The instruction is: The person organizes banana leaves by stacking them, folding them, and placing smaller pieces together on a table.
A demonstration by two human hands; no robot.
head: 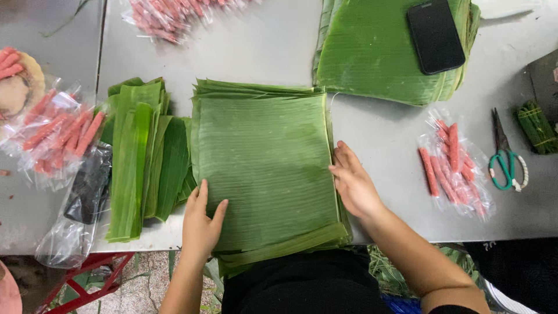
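My left hand [200, 224] lies flat, fingers spread, on the lower left corner of a stack of square-cut green banana leaves [267, 168] at the middle of the grey metal bench [250, 46]. My right hand [353, 185] rests open against the stack's right edge, fingers together; neither hand pinches anything. I cannot count the sheets in the stack (only layered edges show).

There are three leaf piles in all: this one, a heap of narrow green leaf strips [142, 157] just to its left, and a second broad leaf pile [378, 55] at the top, cut off by the frame, with one black phone [435, 35] lying on it. I count three clear plastic bags of pink sausage-like sticks [453, 166] (right, left, and top edge), their contents too jumbled to count. One pair of green-handled scissors [505, 160] lies at the right, beside one small tied bundle of green strips [536, 127].
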